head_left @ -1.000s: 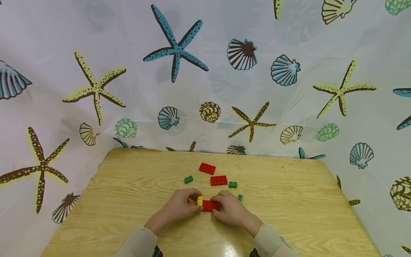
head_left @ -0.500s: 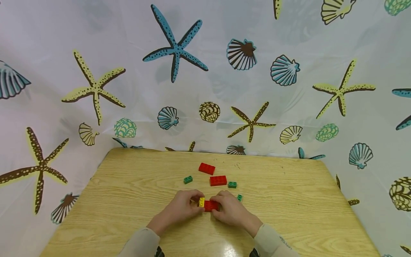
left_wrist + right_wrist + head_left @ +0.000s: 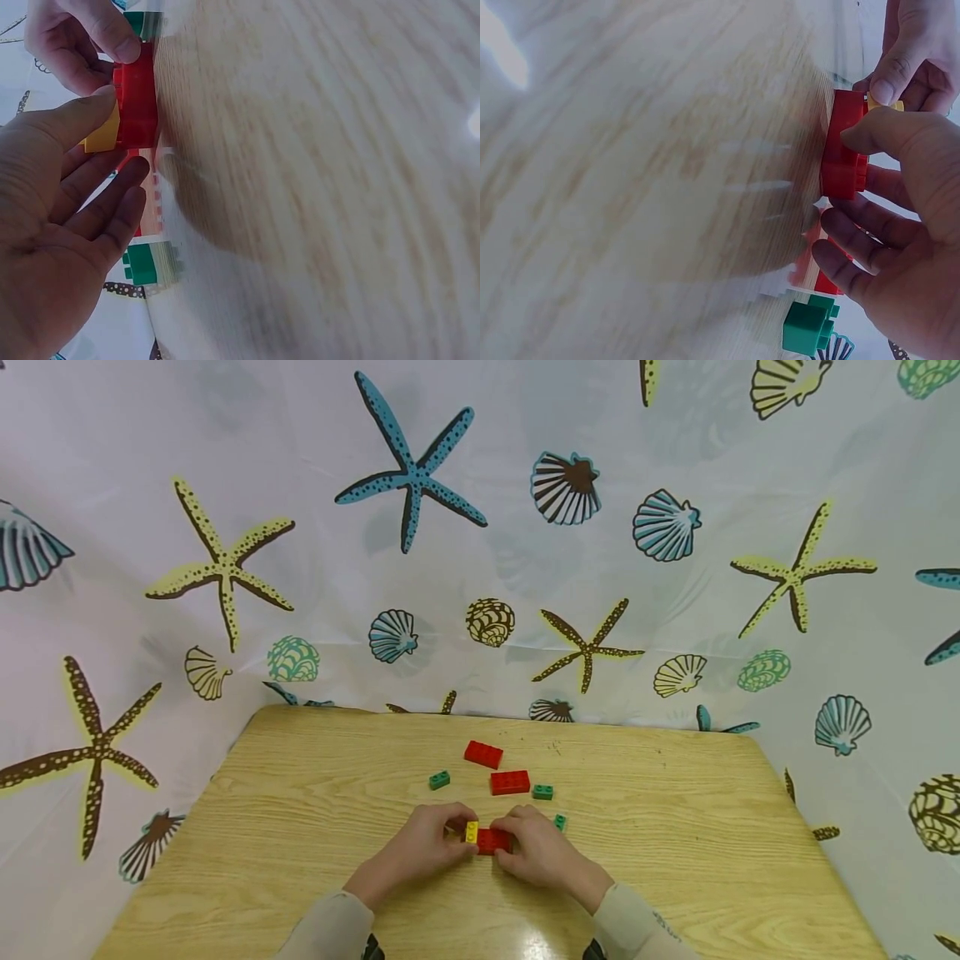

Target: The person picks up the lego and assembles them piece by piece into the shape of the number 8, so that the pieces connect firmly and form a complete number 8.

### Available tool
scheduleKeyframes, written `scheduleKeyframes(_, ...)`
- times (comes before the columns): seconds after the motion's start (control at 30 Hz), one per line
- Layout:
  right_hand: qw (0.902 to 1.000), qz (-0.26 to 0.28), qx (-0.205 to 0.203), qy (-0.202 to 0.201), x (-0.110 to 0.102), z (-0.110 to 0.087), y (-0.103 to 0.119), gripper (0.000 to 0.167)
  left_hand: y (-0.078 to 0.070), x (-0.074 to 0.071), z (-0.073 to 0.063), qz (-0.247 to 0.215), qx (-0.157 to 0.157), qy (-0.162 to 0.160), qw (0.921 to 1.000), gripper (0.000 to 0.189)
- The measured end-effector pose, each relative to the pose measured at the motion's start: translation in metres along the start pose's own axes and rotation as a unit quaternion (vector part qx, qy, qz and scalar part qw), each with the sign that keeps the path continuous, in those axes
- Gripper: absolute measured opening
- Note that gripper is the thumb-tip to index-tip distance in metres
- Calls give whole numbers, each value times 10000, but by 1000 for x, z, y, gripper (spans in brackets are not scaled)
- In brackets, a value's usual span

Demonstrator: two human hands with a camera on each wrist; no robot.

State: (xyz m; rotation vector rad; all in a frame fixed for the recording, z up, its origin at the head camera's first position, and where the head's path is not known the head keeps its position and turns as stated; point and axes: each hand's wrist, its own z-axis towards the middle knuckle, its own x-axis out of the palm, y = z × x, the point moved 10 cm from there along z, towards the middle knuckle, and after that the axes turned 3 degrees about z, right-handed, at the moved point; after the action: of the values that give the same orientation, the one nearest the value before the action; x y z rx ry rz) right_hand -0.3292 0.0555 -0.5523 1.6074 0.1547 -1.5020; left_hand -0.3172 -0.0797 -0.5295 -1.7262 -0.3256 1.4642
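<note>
My left hand (image 3: 423,847) pinches a small yellow toy brick (image 3: 472,832) between thumb and fingers. This brick sits on the studs at the left end of a longer red toy brick (image 3: 492,841), flush with its end in the left wrist view. From the other side my right hand (image 3: 542,850) grips the red brick, its thumb on the near face. In the right wrist view the red brick (image 3: 843,142) rests on the tabletop with its studs up, and the left thumb lies over the yellow brick (image 3: 892,106).
Beyond the hands lie two more red bricks, one nearer (image 3: 510,782) and one farther (image 3: 483,754). Small green bricks lie around them: one at left (image 3: 439,780), one at right (image 3: 543,792), one beside the right hand (image 3: 560,822). A patterned curtain (image 3: 480,568) borders the wooden table (image 3: 337,777).
My left hand has shifted slightly right with the yellow brick, over the red brick's left end. During the last half second both hands look still.
</note>
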Motion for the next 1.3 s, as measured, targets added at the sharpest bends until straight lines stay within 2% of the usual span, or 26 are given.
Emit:
scheduleKeyframes(0.07, 9999, -101, -112, 12, 0, 0, 1, 36, 0, 1, 1, -4, 18, 17, 10000, 34)
scheduleKeyframes(0.23, 10000, -9, -26, 18, -2, -1, -1, 38, 1, 2, 3, -52, 104, -3, 9999, 33)
scheduleKeyframes(0.43, 9999, 31, 8, 110, -9, -2, 9, 38, 1, 3, 4, -86, 153, -7, 9998, 32)
scheduleKeyframes(0.67, 10000, -83, 27, 35, 4, 1, -10, 38, 0, 2, 6, -79, 216, -58, 9997, 30)
scheduleKeyframes(0.87, 9993, -138, 246, 249, -18, -4, 21, 36, 0, 2, 6, -109, 218, -78, 9997, 29)
scheduleKeyframes(0.97, 9986, -253, 346, 295, -19, -4, 24, 35, 0, 2, 5, -121, 210, -69, 9997, 28)
scheduleKeyframes(1.17, 9998, -96, 145, 106, -1, 0, -1, 37, 1, 2, 4, -58, 139, -19, 9999, 26)
scheduleKeyframes(1.23, 9997, -116, 176, 100, 0, 0, -3, 37, 3, 3, 4, -49, 134, -11, 9999, 28)
scheduleKeyframes(1.3, 9991, -179, 305, 236, -5, -1, 6, 37, 3, 3, 3, -64, 143, 2, 9999, 30)
